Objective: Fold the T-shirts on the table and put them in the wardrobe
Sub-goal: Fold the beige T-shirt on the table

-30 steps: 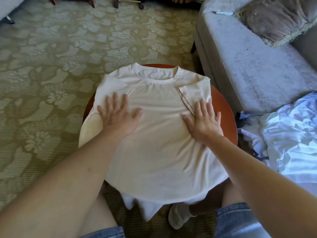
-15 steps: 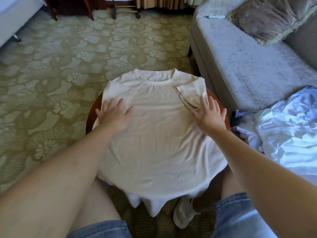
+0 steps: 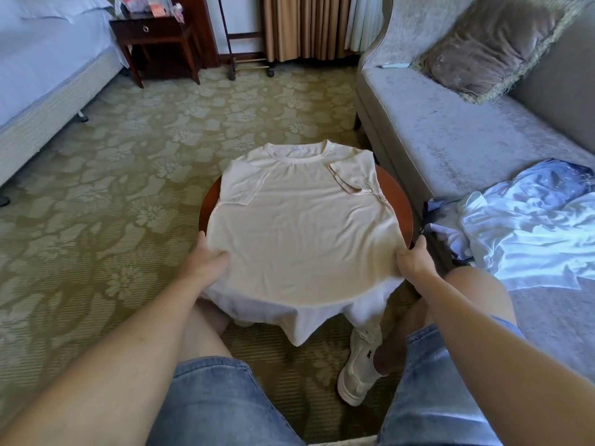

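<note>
A seated person holds a cream T-shirt [image 3: 306,226] by its side edges, left hand [image 3: 206,260] and right hand [image 3: 413,262] each gripping the fabric, thumbs on top. The shirt lies flat, collar away, on a round wooden surface [image 3: 399,201]. White garments [image 3: 531,226] lie crumpled on the sofa [image 3: 450,140] alongside.

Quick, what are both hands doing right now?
Left hand: holding, it grips the edge of the cream T-shirt.
Right hand: holding, it grips the shirt's opposite edge.
</note>
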{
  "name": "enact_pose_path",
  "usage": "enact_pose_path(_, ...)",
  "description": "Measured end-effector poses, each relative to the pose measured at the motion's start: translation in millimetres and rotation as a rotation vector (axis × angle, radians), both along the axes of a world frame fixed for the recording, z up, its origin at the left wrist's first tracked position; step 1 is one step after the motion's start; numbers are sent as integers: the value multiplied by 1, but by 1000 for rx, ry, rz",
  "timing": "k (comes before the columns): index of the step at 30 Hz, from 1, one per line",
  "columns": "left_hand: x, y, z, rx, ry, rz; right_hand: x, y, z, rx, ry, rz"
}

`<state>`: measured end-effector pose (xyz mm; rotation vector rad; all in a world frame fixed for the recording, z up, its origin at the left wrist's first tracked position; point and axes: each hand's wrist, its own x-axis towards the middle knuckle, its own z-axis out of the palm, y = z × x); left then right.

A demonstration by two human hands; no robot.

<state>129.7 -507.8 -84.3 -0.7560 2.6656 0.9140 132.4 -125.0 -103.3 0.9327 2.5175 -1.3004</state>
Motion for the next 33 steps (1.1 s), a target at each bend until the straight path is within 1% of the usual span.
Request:
enact_pose_path(2, 1, -7, 11, -11, 7, -61, 0, 2, 1, 64, -51, 51)
enact_pose_path(5, -8, -12, 24, 97, 81, -112, -2, 5, 5, 148, -90, 113)
enact_pose_path(7, -16, -12, 29, 173, 114, -96, -6, 9, 11, 184, -74, 163)
enact_pose_path(9, -28, -9, 34, 248, 124, -97, -12, 15, 18, 197, -9, 215)
enact_pose_path(11, -43, -8, 39, 373, 141, -59, -25, 15, 27, 156, 134, 255)
enact_pose_path(13, -57, -9, 43, 483, 186, 19, -40, 9, 37, 68, 268, 263)
enact_pose_path(15, -76, -6, 50, 529, 258, 83, -64, 3, 48, -10, 345, 213)
enact_pose_path(18, -111, -2, 61, 566, 376, 148, -101, -1, 69, -107, 408, 133)
enact_pose_path(20, -129, 1, 63, 512, 369, 120, -120, -2, 80, -132, 409, 107)
enact_pose_path(22, -136, 6, 54, 378, 296, 27, -130, -2, 79, -95, 322, 141)
enact_pose_path(23, -134, 9, 46, 308, 245, -25, -133, -1, 73, -32, 246, 173)
enact_pose_path(26, -120, 2, 10, 64, 120, -109, -125, 5, 41, 246, 9, 295)
enact_pose_path(28, -109, -6, -9, -94, 69, -126, -111, 9, 23, 373, -60, 313)
enact_pose_path(30, -100, -7, -14, -177, 83, -109, -99, 10, 14, 375, -65, 274)
enact_pose_path(33, -89, -6, -7, -149, 108, -59, -88, 12, 14, 311, -67, 281)
